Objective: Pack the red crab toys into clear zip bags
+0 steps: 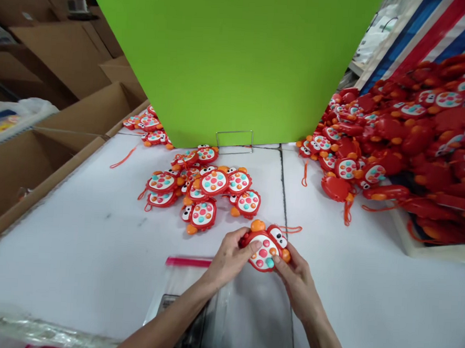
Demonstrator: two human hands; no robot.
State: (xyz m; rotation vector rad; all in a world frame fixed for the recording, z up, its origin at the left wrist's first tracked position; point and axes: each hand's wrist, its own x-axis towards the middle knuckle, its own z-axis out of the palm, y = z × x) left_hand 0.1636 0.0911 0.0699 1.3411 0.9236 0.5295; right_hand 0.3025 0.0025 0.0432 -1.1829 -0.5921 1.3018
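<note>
Between both hands I hold a red crab-shaped toy (264,252) with orange claws, big eyes and a white face of coloured round buttons. My left hand (233,253) grips its left side, the thumb lying on the buttons. On the right edge, my right hand (295,275) closes round it, its thumb near a teal button. An orange cord loop (292,229) sticks out behind the toy. Under my left forearm lies a clear plastic bag (187,276) with a pink top strip, and a dark rectangular thing shows there. More crab toys (214,182) lie in a loose pile beyond my hands.
A large green board (231,63) stands at the back, a wire stand (234,141) at its foot. To the right, a heap of red crab toys (419,148) spills from a pale tray (417,245). Open cardboard boxes (72,153) line the left edge of the white table (74,243).
</note>
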